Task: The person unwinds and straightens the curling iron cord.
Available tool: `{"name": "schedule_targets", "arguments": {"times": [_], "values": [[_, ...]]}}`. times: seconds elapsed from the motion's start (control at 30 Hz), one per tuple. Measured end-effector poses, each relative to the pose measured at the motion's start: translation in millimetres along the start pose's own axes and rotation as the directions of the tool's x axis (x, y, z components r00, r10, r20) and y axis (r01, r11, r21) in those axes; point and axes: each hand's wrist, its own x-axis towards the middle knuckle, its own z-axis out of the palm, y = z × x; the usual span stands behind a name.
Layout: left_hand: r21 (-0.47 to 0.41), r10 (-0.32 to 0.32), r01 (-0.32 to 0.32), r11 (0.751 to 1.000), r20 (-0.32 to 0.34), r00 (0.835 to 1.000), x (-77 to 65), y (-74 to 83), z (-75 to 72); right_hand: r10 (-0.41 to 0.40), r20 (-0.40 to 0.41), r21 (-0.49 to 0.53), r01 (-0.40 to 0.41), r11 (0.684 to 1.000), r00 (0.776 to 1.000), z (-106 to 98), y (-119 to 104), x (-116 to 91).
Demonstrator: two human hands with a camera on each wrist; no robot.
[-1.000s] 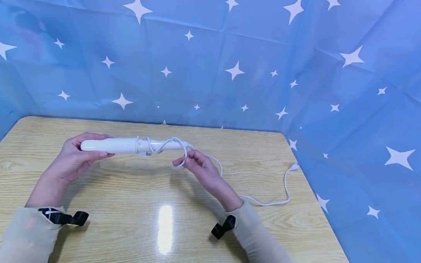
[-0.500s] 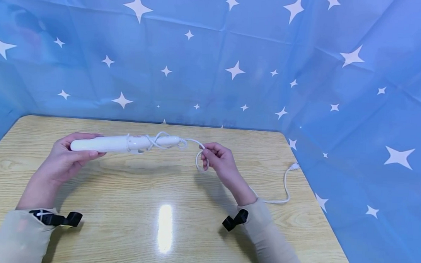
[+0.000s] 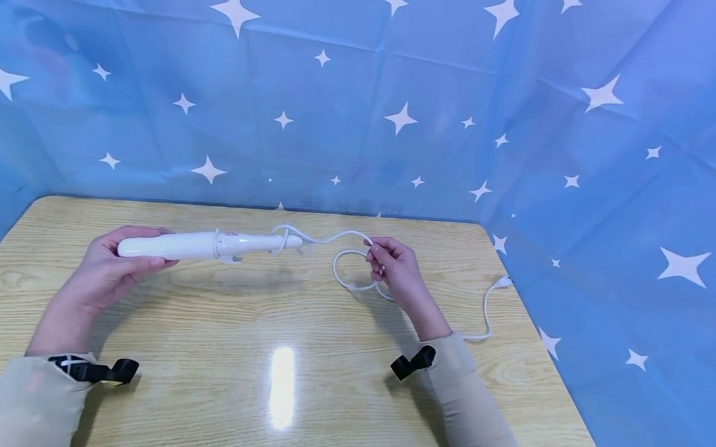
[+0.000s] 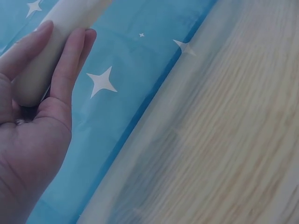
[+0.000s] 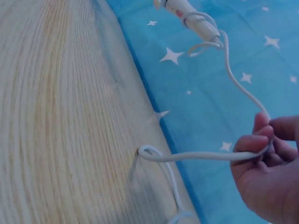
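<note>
A white hair styling iron (image 3: 179,245) is held level above the table, its thick rounded end in my left hand (image 3: 110,267). The thumb and fingers grip that end from both sides, as the left wrist view also shows on the iron's pale body (image 4: 42,60). A loop of white cord still circles the thin end of the iron (image 5: 198,23). My right hand (image 3: 398,267) pinches the white cord (image 3: 340,235) to the right of the iron. Below those fingers the cord (image 5: 201,156) hangs in a loose loop. Part of it is hidden behind the right forearm.
The cord's plug (image 3: 502,282) lies near the right edge of the wooden table (image 3: 210,376). A blue star-patterned cloth (image 3: 339,85) stands behind the table and along its right side. Both wrists carry black strapped cameras (image 3: 413,362).
My right hand has moved right, drawing the cord off the iron, so fewer turns remain around its thin end. My left hand has shifted slightly left with the iron.
</note>
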Motion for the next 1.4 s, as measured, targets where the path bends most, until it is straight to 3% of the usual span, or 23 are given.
{"name": "schedule_targets", "arguments": {"times": [0.43, 0.63, 0.93, 1.23, 1.4], "values": [[0.02, -0.002, 0.001, 1.0, 0.039, 0.999, 1.3, -3.9, 1.5, 0.031, 0.152, 0.069, -0.041, 0.997, 0.988, 1, -2, -3], [0.088, -0.024, 0.022, 0.996, 0.025, 0.999, 0.0, -2.5, 3.6, 0.064, 0.215, 0.06, -0.079, 0.995, 0.975, 5, -5, -2], [0.108, -0.038, 0.036, 0.994, 0.017, 0.999, 0.5, -2.5, 5.8, 0.026, 0.268, 0.046, -0.04, 0.998, 0.963, 13, -6, -1], [0.132, -0.047, 0.037, 0.991, 0.074, 0.996, 0.7, -2.1, 6.0, 0.037, 0.259, -0.076, -0.018, 0.997, 0.965, 21, -13, 3], [0.168, -0.052, 0.034, 0.985, 0.104, 0.993, 1.0, -3.2, 7.1, -0.012, 0.268, -0.225, 0.075, 0.971, 0.963, 26, -22, 6]]}}
